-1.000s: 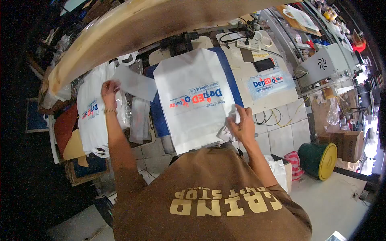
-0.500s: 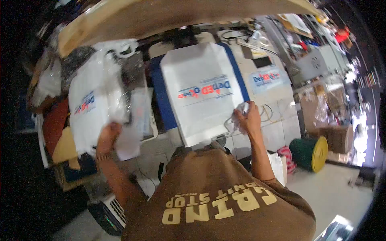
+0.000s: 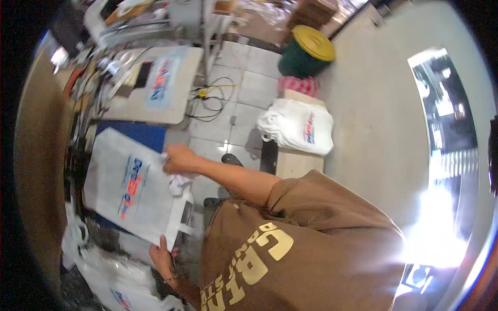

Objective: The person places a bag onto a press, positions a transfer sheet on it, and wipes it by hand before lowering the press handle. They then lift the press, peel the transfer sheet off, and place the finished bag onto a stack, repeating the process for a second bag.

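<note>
Yellow-lidded green bin (image 3: 306,52); white bag stack (image 3: 298,127) on bench (image 3: 296,163); floor cables (image 3: 210,98).

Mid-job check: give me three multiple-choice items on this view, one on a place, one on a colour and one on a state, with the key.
1. Where does the pile of white printed bags lie?
A. on the pale wooden bench
B. hung on a wall hook
C. inside a cardboard box

2. What colour is the lid of the round dark green bucket?
A. red
B. yellow
C. white

3. How is the right hand?
A. open in the air
B. flat on the floor
C. closed on the handle end of the flat white printed bag

Key: 1 A, the pile rests on the bench top. 2 B, the lid shows plain yellow. 3 C, the fingers curl round the bunched handle end.
</note>
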`<state>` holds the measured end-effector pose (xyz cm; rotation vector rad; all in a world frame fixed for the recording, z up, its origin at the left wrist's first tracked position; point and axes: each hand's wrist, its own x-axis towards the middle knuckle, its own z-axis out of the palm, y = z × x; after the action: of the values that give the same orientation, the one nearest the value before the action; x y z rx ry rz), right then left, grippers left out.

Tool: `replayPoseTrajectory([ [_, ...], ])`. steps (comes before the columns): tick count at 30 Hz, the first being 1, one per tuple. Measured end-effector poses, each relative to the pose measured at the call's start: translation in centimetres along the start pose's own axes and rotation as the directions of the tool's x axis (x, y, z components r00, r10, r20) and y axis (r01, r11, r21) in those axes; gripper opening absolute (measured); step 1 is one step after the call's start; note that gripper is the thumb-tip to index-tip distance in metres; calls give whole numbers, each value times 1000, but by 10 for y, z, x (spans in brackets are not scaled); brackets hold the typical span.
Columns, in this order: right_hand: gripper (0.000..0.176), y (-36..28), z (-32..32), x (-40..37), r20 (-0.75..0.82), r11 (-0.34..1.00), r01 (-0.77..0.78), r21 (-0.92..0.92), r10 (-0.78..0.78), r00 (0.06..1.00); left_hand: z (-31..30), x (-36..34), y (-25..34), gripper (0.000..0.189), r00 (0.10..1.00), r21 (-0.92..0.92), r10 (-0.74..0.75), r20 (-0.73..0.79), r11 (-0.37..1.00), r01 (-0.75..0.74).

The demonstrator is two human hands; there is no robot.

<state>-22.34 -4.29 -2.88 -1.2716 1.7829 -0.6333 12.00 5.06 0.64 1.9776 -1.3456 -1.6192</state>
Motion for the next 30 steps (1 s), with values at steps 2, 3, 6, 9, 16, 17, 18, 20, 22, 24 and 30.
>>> replayPoseTrajectory([
  [2, 39, -1, -3, -9, 18, 999, -31, 30, 31, 999, -8, 11, 10, 31, 998, 108, 57, -27, 993, -54],
  [3, 40, 5, -6, -16, -41, 996, 90, -18, -91, 995, -11, 14, 9, 29, 990, 169, 112, -88, 981, -96],
  [6, 44, 58, -35, -31, -161, 965, 263, -1, -259, 952, 18, 9, 57, 39, 898, 140, 429, 95, 888, -439],
  [9, 54, 117, -100, -103, -130, 824, 99, 557, -31, 991, 86, 15, 134, 46, 789, 119, 531, 310, 801, -586],
  [16, 82, 351, -132, -244, -394, 388, 128, 913, 754, 526, 372, 78, 248, 27, 370, 207, 468, 802, 364, -908],
  [17, 78, 365, -133, -261, -440, 356, 263, 897, 783, 439, 419, 81, 258, 26, 397, 260, 381, 835, 363, -895],
  [18, 75, 377, -133, -273, -471, 330, 394, 858, 812, 345, 464, 81, 263, 28, 321, 169, 417, 850, 362, -917],
  [20, 68, 413, -124, -284, -461, 317, 424, 848, 835, 299, 549, 96, 263, 30, 192, 1, 424, 885, 410, -912],
  [22, 62, 439, -112, -278, -446, 307, 443, 842, 858, 254, 618, 111, 260, 32, 129, 49, 382, 915, 211, -976],
  [24, 53, 458, -107, -257, -265, 175, 600, 780, 962, 64, 681, 118, 257, 32, 183, 98, 334, 925, 255, -962],
  [30, 61, 533, -105, -197, 84, -34, 758, 651, 996, -28, 723, 119, 216, 34, 212, 91, 438, 873, 281, -955],
])
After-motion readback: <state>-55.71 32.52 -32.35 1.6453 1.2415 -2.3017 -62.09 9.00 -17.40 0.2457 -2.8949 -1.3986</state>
